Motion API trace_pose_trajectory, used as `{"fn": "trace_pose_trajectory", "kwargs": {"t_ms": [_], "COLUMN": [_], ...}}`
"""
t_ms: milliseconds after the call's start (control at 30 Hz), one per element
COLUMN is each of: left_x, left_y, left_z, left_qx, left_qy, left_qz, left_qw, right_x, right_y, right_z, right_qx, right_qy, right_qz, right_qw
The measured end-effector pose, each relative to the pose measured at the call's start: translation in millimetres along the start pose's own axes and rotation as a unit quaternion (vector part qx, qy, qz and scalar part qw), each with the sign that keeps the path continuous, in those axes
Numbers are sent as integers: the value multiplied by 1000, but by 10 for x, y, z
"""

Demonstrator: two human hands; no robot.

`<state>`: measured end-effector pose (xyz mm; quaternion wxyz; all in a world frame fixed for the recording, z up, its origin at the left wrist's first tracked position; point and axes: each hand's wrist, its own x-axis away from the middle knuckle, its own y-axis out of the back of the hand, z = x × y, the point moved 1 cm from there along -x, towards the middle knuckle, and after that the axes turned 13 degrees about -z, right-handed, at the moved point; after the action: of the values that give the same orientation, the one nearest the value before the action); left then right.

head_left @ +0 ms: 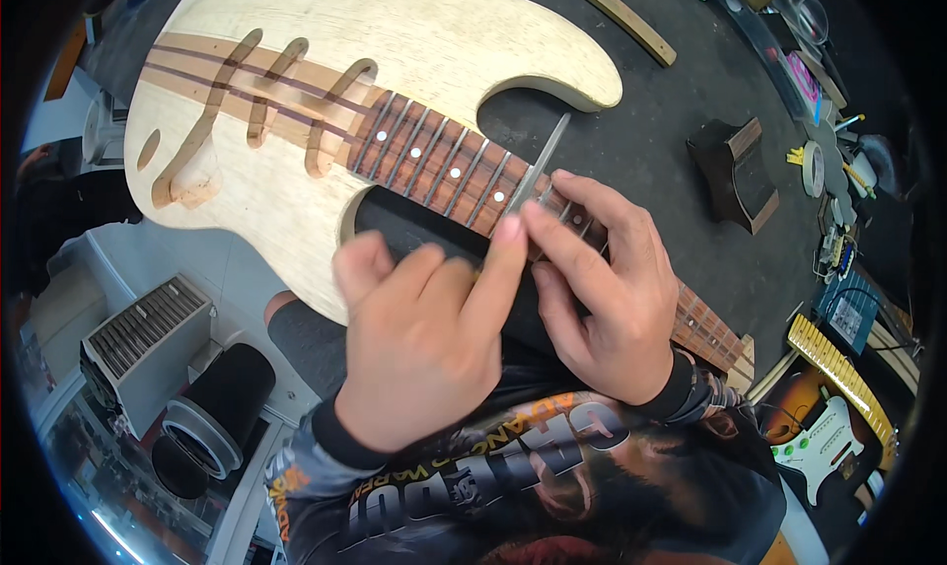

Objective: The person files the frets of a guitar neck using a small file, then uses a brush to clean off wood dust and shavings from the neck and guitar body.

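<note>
An unfinished pale wooden electric guitar body (444, 18) lies on the dark bench, with curved slots cut into its top. Its fretboard (431, 161), reddish brown with metal frets and white dots, runs down to the right toward me. A slim metal file (545, 158) lies across the fretboard, its tapered tip reaching past the far edge. My left hand (419, 338) is closed at the file's near end, index finger extended along it and the other fingers curled. My right hand (617, 299) grips the neck beside the file, with fingertips on top and the thumb at the near side.
A dark curved wooden block (738, 176) stands on the bench to the right, and a wooden strip (623, 18) lies at the far edge. A tape roll (812, 169) and small tools line the right side. Another guitar (824, 442) lies lower right. A black cylindrical container (237, 392) is lower left.
</note>
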<state>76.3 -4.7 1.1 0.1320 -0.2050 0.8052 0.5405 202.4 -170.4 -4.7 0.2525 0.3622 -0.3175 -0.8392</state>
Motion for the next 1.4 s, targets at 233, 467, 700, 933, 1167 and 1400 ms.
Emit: {"fn": "trace_pose_trajectory", "kwargs": {"t_ms": [233, 467, 700, 933, 1167, 1400], "left_x": [567, 716, 963, 751, 690, 692], "left_y": [401, 526, 219, 217, 242, 282], "left_z": [-108, 76, 359, 507, 608, 597], "left_qx": [-15, 128, 289, 459, 534, 570], "left_qy": [53, 129, 287, 371, 374, 360], "left_qz": [60, -145, -324, -363, -338, -330], "left_qw": [997, 973, 854, 721, 679, 660], "right_x": [-31, -24, -23, 37, 40, 45], "right_y": [18, 31, 9, 72, -18, 2], "right_z": [44, 57, 86, 54, 75, 108], "right_qx": [2, -7, 43, 56, 23, 55], "right_qy": [-2, -40, -12, 82, 3, -19], "right_qz": [5, 1, 12, 17, -2, 30], "right_qw": [1000, 999, 999, 995, 1000, 998]}}
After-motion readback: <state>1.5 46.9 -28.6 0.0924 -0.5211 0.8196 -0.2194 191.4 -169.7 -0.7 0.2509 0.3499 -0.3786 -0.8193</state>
